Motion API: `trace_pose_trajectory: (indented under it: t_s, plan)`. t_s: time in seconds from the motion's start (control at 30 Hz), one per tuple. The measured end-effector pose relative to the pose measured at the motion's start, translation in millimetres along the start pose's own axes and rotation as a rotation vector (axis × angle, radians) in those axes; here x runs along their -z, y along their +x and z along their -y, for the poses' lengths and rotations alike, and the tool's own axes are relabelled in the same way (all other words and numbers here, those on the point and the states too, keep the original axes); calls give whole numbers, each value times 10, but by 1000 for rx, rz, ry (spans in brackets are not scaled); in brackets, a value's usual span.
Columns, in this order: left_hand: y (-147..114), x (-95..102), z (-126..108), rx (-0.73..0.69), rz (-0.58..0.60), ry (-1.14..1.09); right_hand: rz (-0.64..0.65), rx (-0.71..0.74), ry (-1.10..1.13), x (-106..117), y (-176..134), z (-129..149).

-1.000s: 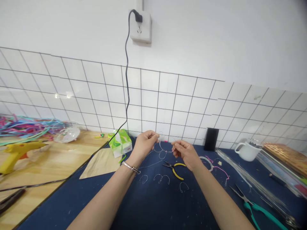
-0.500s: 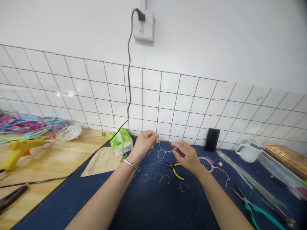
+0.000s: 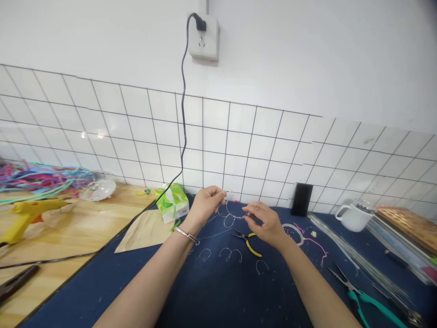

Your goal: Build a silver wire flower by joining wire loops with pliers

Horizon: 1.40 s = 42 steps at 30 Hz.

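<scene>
The left hand [image 3: 206, 205], near the center of the frame, has thumb and forefinger clamped on the upper left end of a looped wire frame [image 3: 231, 214]. The wire frame is held above the tabletop [image 3: 205, 296], between the two hands, with a small loop at its lower side. The right hand [image 3: 265, 224] is located to the right; its thumb and forefinger nearly meet at the right end of the wire frame. Whether these fingers are clamped on the wire cannot be told at this size. A metal bangle [image 3: 186, 235] encircles the left wrist.

Yellow-handled pliers [image 3: 246, 238] lie below the wire frame, jaws pointing left. Bent wire pieces [image 3: 241, 255] lie at lower center. Teal-handled long-nose pliers [image 3: 358, 290] lie at lower right, beside a bundle of straight wires [image 3: 355, 250]. A white mug [image 3: 353, 218] stands at right.

At left center, a green tissue pack [image 3: 173, 205] is positioned behind a beige cloth [image 3: 141, 231]. A yellow glue gun [image 3: 29, 212] lies at far left, in front of multicolored pipe cleaners [image 3: 41, 182].
</scene>
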<state>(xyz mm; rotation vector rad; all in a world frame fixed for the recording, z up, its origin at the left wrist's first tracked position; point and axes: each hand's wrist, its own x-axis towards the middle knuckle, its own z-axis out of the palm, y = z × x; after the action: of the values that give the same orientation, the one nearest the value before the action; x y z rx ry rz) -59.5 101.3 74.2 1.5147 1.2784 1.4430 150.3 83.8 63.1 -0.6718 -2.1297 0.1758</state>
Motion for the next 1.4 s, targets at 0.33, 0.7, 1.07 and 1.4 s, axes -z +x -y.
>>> trace_pose_trajectory:
  t_s: [0.33,0.7,1.07,1.4]
  plan:
    - [2,24,-7,3,75,-20,-30,35,-68,8,6,-14]
    - [-16,45,-83,19,128,11,-1,52,-91,101,16,6]
    - [-11,72,-66,-1,167,62,8,72,-79,112,7,29]
    - [-36,66,-114,15,196,122,21,62,-26,110,2,15]
